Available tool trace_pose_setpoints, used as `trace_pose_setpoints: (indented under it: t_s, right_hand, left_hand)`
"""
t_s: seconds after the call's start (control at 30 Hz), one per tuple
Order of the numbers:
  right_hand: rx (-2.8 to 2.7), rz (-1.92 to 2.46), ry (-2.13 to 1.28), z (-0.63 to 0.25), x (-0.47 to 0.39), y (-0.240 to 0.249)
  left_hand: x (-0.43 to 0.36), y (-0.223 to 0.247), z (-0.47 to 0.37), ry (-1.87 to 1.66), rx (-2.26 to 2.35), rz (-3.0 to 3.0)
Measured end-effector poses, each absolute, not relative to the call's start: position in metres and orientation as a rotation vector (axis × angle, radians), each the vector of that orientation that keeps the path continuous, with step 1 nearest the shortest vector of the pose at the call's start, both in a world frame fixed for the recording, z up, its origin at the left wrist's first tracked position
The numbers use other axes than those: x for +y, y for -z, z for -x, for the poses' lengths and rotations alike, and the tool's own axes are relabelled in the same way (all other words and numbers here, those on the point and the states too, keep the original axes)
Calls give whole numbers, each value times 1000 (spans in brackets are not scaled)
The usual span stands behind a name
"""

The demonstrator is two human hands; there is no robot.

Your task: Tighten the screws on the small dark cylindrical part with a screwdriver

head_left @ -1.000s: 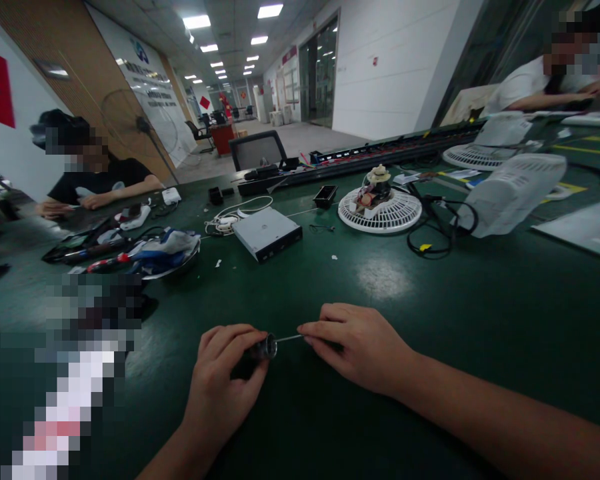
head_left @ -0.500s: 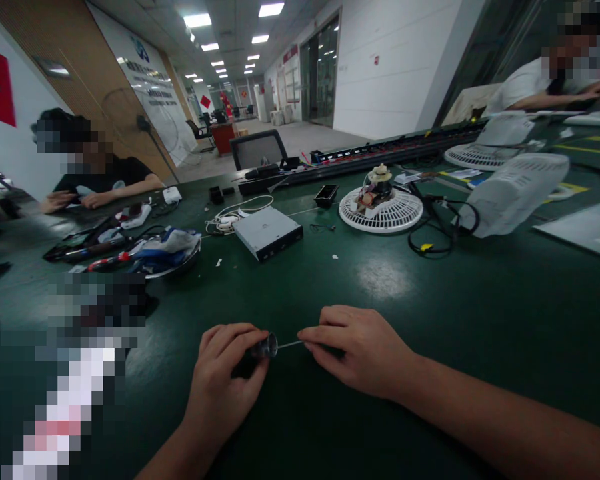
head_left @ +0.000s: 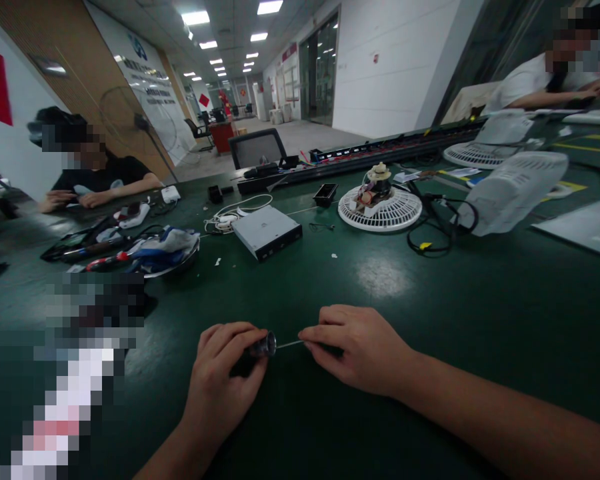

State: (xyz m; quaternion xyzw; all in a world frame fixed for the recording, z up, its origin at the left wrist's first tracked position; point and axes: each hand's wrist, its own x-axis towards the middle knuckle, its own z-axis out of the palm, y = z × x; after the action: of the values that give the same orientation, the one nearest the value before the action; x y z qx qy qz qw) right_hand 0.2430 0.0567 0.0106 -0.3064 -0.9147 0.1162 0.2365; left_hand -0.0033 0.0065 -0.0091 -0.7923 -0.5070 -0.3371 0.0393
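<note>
Green tabletop (head_left: pixel 460 293), left hand (head_left: pixel 223 367) clamped on cylinder (head_left: pixel 267 344), right hand (head_left: pixel 360 350) pinching thin rod (head_left: pixel 289 344)

A dark green tabletop (head_left: pixel 320 287) fills much of the frame. Left of centre lies a grey disc drive (head_left: pixel 266 231) beside a white cable (head_left: pixel 225 221); right of centre, a round white grille (head_left: pixel 401 215); farther right, a white plastic housing (head_left: pixel 519 192).

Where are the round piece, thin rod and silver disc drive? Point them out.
Round piece (head_left: pixel 263 345): head view, side wall by open end.
Thin rod (head_left: pixel 289 344): head view, middle of exposed stretch.
Silver disc drive (head_left: pixel 266 231): head view, top cover.
</note>
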Motion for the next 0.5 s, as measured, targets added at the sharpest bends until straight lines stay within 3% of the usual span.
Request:
trace_pose_setpoints:
  t_s: [0.5]
  right_hand:
    - [-2492,926,-273,-241,56,-10]
  left_hand:
    - [6,9,3,1037,-1545,2428]
